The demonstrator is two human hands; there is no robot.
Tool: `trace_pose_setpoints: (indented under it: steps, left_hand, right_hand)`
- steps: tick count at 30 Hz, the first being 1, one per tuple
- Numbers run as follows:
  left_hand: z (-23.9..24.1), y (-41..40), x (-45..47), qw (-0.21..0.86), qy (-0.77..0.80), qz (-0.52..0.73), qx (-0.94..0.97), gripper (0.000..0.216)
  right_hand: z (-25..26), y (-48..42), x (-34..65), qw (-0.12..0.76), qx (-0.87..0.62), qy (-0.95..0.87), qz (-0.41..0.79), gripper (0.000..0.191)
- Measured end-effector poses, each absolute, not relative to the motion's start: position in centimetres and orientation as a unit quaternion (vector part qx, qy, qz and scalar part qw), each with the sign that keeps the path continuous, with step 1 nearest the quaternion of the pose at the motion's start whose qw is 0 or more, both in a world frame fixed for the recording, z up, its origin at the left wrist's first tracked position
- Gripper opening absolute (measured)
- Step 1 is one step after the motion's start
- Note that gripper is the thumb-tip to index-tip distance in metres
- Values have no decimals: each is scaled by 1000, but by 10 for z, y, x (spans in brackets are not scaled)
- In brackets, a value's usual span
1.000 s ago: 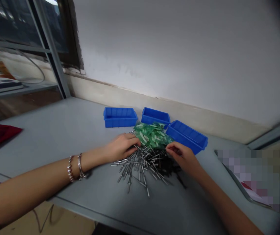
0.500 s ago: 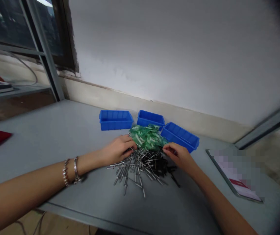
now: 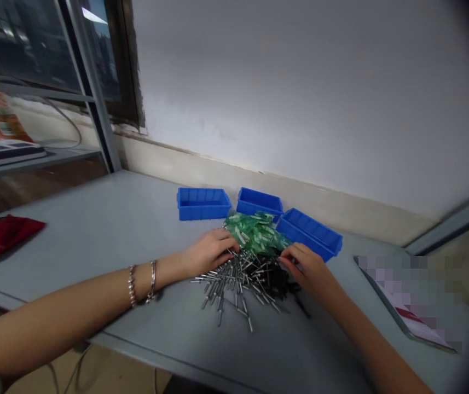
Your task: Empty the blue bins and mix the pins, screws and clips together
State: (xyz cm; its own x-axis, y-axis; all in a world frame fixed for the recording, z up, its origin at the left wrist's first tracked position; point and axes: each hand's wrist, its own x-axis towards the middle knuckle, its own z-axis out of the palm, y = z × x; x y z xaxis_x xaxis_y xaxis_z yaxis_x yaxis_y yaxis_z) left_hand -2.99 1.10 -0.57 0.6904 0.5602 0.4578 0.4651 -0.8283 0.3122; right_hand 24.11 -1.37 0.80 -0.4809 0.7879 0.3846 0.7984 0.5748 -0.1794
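Observation:
A mixed pile lies on the grey table (image 3: 144, 208): slim silver rivet-like pins (image 3: 240, 282) in front, small green plastic packets (image 3: 254, 232) behind, and dark black pieces (image 3: 275, 279) on the right. My left hand (image 3: 213, 251) rests at the pile's left side, fingers curled in where pins and packets meet. What its fingertips hold is hidden. At the right side, my right hand (image 3: 304, 265) has its thumb and fingers pinched together by the packets and black pieces. I cannot make out what, if anything, is in that pinch.
Behind the pile stand three blue bins, left (image 3: 203, 210), middle (image 3: 259, 201) and right (image 3: 310, 232). A tablet-like flat panel (image 3: 406, 306) lies at the right. On the far left are a red packet (image 3: 8, 235) and a metal shelf (image 3: 70, 158). A wall (image 3: 279, 109) closes the back.
The view has swung a little to the left, so everything sits farther right in it. Both hands stay at the same sides of the pile, with little finger movement visible.

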Motion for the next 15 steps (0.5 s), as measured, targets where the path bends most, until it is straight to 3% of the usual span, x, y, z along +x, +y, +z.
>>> trace_pose_setpoints:
  steps: [15]
  left_hand:
    - [2,11,-34,60,320,231,917,18]
  right_hand:
    - [8,-16,235,188,-455,-870,-36,17]
